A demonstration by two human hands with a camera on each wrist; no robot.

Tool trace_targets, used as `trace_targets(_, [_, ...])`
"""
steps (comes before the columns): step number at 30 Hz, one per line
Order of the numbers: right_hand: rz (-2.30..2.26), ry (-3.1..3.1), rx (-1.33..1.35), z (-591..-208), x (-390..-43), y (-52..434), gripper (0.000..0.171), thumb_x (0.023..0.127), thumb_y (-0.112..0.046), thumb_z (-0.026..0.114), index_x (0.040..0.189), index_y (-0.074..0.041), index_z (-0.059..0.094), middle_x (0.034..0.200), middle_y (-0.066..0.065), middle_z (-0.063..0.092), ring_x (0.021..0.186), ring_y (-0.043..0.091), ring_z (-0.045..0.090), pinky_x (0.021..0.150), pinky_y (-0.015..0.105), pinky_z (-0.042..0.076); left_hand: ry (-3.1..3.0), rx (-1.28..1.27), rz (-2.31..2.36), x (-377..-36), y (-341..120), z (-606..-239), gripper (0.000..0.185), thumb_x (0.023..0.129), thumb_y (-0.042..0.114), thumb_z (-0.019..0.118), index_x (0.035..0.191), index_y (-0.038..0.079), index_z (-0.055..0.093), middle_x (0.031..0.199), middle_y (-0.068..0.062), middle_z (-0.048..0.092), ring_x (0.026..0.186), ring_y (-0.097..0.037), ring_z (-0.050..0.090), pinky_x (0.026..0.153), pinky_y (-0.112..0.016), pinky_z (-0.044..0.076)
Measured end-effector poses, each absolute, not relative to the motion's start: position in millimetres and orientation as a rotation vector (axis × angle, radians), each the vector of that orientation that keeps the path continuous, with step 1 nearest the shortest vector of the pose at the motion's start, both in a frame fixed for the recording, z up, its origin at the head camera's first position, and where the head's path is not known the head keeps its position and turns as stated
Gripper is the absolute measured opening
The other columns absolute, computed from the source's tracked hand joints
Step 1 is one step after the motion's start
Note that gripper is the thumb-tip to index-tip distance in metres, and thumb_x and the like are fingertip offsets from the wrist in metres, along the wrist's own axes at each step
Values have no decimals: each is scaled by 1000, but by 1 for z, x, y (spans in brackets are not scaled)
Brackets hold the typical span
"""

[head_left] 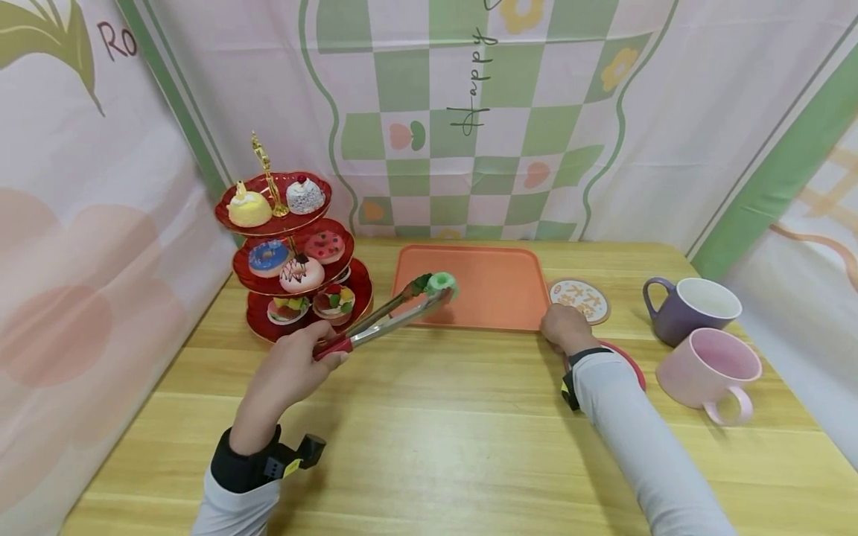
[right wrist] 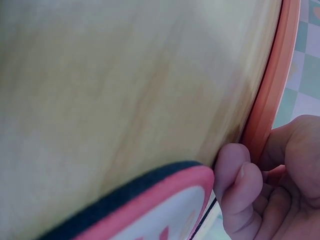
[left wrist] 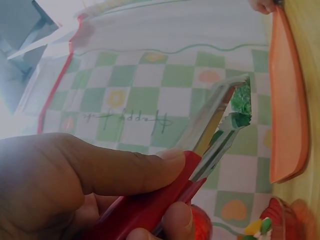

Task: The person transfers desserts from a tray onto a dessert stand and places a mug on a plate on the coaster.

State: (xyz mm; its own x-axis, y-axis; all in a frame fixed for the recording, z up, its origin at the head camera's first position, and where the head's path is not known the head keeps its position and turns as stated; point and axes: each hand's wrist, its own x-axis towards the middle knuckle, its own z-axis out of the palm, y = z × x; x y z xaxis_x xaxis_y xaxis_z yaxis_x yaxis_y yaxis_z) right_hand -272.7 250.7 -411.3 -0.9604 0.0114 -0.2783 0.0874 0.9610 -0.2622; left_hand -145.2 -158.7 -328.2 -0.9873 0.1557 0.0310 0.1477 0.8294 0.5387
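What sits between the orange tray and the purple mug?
In the head view, a round printed coaster lies on the table between the orange tray and the purple mug, close by the tray's right edge.

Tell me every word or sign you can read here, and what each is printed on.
"Happy": handwritten-style word running sideways on the checked backdrop; it also shows upside down in the left wrist view.
"Ro": start of a word cut off by the picture's edge, on the left wall cloth.
Round coaster: printed orange characters, too small to read.
Mugs, tray, tongs and cake stand: no writing shows.
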Motion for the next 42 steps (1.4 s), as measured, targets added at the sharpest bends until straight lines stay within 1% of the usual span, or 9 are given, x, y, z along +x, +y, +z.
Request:
trace_targets(7, [-405, 2836, 81, -410, -272, 250, 27, 92, -5, 35, 83, 4, 59, 79, 20, 55, 59, 25, 57, 49, 31, 46, 3038, 229, 888, -139, -168, -316, 24, 85, 23, 69, 101, 8, 59, 78, -5, 54, 65, -21, 47, 54, -32, 36])
trace_targets(15, [-383, 2851, 56, -411, -273, 251, 27, 91, -5, 36, 80, 4, 59, 80, 20, 55, 64, 27, 55, 52, 32, 45, 3106, 216, 897, -130, -181, -307, 27, 85, 24, 69, 101, 6, 58, 79, -7, 55, 63, -22, 48, 52, -32, 36])
trace_targets(21, [-416, 2834, 93, -411, -272, 251, 29, 93, -6, 35, 79, 3, 58, 76, 17, 55, 57, 24, 56, 48, 30, 45, 3149, 188, 910, -123, -189, -296, 29, 86, 24, 68, 104, 5, 56, 83, -10, 58, 68, -25, 49, 52, -33, 38])
trace_targets(26, [-431, 2836, 88, -411, -271, 251, 29, 93, -6, 34, 77, 2, 58, 73, 16, 55, 54, 23, 56, 48, 31, 45, 3202, 147, 902, -115, -192, -288, 27, 88, 25, 65, 105, 6, 55, 79, -8, 55, 65, -22, 47, 51, -33, 35])
trace_targets(29, [-422, 2844, 74, -411, -271, 252, 29, 92, -6, 35, 75, 1, 58, 75, 17, 56, 55, 23, 56, 49, 31, 45, 3219, 109, 902, -110, -193, -285, 28, 89, 29, 63, 105, 7, 55, 75, -5, 52, 61, -21, 45, 50, -33, 34])
trace_targets(32, [-412, 2851, 59, -411, -272, 252, 29, 92, -6, 35, 74, 1, 58, 77, 18, 56, 56, 24, 56, 50, 32, 45, 3250, 94, 908, -105, -195, -283, 31, 89, 32, 63, 105, 7, 54, 71, -4, 54, 58, -20, 45, 48, -33, 34])
trace_targets(36, [-414, 2850, 56, -412, -272, 253, 29, 92, -6, 35, 74, 1, 57, 76, 18, 56, 55, 24, 57, 51, 32, 45, 3310, 115, 931, -101, -200, -280, 30, 88, 28, 65, 104, 5, 54, 69, -6, 58, 54, -19, 45, 45, -33, 34])
trace_targets(39, [-419, 2848, 58, -412, -272, 253, 30, 92, -6, 35, 74, 1, 57, 75, 18, 56, 54, 23, 57, 51, 32, 45, 3337, 122, 967, -99, -203, -278, 27, 87, 24, 67, 103, 5, 55, 70, -8, 60, 54, -19, 45, 45, -32, 33])
trace_targets(42, [-420, 2846, 63, -412, -272, 253, 30, 92, -6, 35, 73, 0, 57, 74, 17, 56, 53, 23, 56, 50, 32, 45, 3351, 115, 1006, -96, -206, -277, 25, 87, 22, 67, 102, 5, 56, 69, -7, 59, 53, -19, 44, 44, -32, 32])
